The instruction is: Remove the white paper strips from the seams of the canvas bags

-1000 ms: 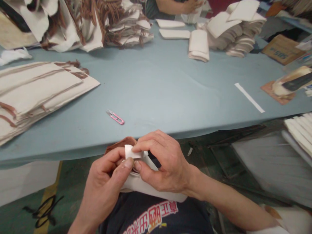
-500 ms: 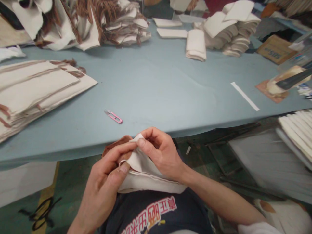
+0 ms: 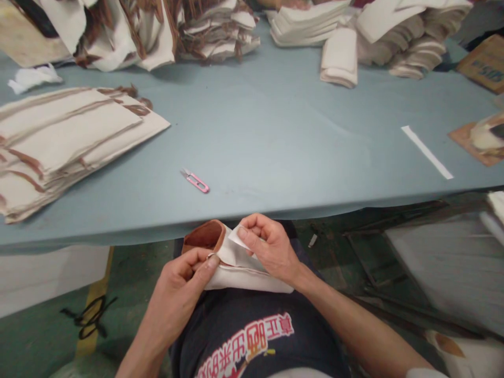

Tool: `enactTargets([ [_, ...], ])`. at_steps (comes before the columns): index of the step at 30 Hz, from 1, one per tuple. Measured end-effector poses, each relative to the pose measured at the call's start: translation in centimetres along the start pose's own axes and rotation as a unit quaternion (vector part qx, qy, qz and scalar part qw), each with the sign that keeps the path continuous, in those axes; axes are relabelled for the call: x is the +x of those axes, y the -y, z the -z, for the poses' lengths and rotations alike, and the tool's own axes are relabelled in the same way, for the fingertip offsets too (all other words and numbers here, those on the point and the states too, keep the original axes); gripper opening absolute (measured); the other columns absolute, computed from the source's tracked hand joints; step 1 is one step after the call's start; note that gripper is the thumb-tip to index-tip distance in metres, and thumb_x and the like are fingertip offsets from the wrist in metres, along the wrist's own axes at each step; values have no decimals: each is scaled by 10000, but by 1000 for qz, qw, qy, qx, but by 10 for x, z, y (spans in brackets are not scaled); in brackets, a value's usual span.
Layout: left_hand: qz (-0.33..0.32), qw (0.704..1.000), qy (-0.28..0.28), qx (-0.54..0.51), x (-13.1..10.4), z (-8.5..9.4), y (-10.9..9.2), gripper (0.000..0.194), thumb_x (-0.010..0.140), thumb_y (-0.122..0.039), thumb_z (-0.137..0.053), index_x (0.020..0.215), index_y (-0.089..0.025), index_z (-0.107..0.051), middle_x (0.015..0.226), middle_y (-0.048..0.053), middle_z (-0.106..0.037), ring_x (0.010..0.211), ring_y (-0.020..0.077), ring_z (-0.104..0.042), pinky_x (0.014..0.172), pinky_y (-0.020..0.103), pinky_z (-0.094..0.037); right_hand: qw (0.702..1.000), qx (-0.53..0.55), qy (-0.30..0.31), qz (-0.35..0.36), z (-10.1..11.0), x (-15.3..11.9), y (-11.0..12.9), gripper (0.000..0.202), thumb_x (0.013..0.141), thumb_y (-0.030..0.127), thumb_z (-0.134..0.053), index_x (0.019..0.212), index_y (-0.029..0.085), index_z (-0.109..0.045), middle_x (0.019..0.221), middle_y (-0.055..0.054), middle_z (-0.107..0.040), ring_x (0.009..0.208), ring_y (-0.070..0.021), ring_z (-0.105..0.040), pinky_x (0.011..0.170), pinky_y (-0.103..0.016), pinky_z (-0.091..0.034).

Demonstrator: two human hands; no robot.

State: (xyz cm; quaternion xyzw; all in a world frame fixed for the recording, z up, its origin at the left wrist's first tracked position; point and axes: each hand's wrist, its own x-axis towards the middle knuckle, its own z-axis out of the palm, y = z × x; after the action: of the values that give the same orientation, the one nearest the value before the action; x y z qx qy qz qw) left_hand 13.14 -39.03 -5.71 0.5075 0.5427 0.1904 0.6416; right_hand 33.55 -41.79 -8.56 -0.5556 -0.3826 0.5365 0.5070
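Observation:
Over my lap, just below the table's front edge, lies a cream cloth piece (image 3: 252,281) with a brown opening (image 3: 202,237) at its far left end. My left hand (image 3: 189,273) is closed, thumb and finger pinching the cloth's edge by the seam. Between the thumb and fingers of my right hand (image 3: 271,247) is a small white strip (image 3: 237,239), held just above the cloth. Whether the strip is paper or fabric cannot be told. Pink thread snips (image 3: 196,180) lie on the table beyond my hands.
A blue-green covered table (image 3: 275,142) spans the view. Cream bags with brown straps (image 3: 79,126) are piled at left, more (image 3: 149,31) behind. Folded cream cloths (image 3: 307,23) stand at the back, partly under someone's hand. A white strip (image 3: 427,152) and a cardboard box (image 3: 484,63) are right.
My right hand has drawn away from the left with the white strip, uncovering the brown opening. A stack of cream cloths now shows at the back. The view has shifted.

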Motion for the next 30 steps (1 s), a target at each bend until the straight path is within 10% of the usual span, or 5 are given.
enactTargets([
  [10,-97,994,58,0,3,5,-2,515,1006,-664,-633,772,-206,-649,688,-35,-558,628,138,-423,581,270,-325,991,-100,84,-14,7,-34,64,211,984,377,-669,887,189,-671,639,63,-558,544,-76,-472,506,-206,-346],
  [30,-117,986,96,-62,-5,-7,-41,616,963,-655,-674,558,-227,-496,612,-25,-379,589,155,-316,547,320,-260,969,-205,27,132,-4,-36,74,121,1010,279,-684,915,219,-727,714,68,-667,559,-69,-494,568,-224,-360],
])
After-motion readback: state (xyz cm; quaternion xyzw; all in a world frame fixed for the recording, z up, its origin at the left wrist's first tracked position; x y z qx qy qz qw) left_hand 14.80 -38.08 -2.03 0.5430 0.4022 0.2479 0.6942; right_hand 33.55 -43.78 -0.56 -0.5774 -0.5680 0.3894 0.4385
